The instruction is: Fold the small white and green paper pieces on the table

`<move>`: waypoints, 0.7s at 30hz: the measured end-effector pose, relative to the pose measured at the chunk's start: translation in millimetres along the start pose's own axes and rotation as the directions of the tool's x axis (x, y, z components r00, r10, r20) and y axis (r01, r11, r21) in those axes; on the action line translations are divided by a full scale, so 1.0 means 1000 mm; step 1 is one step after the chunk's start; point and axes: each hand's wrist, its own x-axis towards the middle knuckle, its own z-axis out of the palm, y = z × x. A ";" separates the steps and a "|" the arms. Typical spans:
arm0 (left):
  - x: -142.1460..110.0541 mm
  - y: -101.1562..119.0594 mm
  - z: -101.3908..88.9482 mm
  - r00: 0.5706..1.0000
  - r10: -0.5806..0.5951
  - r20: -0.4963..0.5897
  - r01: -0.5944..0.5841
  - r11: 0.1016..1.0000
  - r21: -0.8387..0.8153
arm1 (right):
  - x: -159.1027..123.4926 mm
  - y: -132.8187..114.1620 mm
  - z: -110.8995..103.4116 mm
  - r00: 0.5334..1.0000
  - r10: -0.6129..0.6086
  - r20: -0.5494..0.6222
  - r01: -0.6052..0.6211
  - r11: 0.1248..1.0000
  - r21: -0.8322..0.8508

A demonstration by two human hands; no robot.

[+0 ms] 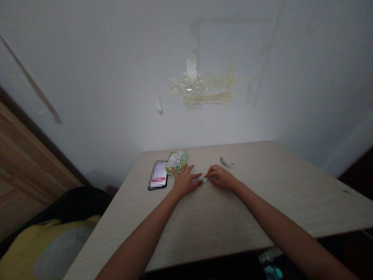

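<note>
A small, crumpled green, white and yellow wrapper (pixel 204 179) lies on the table between my two hands. My left hand (pixel 184 181) rests with fingers spread, its thumb and a finger touching the wrapper's left side. The fingers of my right hand (pixel 220 177) are pinched together on the wrapper's right edge. Just beyond my left fingertips is a larger green and white packet (pixel 176 160) with printed text. What is inside the small wrapper, if anything, cannot be made out.
Left of the packet lies a phone (pixel 158 175) with its screen lit. Another small wrapper (pixel 227 162) sits beyond my right hand. The pale wooden table (pixel 186 225) meets a wall (pixel 131 77) with peeling tape (pixel 201 87). A yellow and grey cushion (pixel 55 245) is at the lower left.
</note>
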 end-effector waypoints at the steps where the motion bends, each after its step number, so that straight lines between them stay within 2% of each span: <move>1: 0.000 0.000 0.000 1.000 0.002 0.005 -0.002 1.000 0.006 | 0.000 0.000 0.000 1.000 -0.001 0.002 0.001 1.000 -0.001; 7: 0.000 0.001 -0.001 1.000 -0.001 0.010 0.001 1.000 0.020 | -0.001 -0.004 -0.002 1.000 -0.007 0.000 0.007 1.000 0.002; 16: 0.001 -0.001 0.000 0.999 -0.010 -0.038 0.008 0.999 -0.044 | -0.001 -0.010 -0.001 1.000 -0.012 0.010 0.012 0.999 0.032; 21: 0.001 -0.001 -0.002 1.000 0.007 -0.027 -0.009 0.998 -0.068 | -0.001 -0.007 0.000 1.000 0.002 0.015 -0.003 0.999 0.044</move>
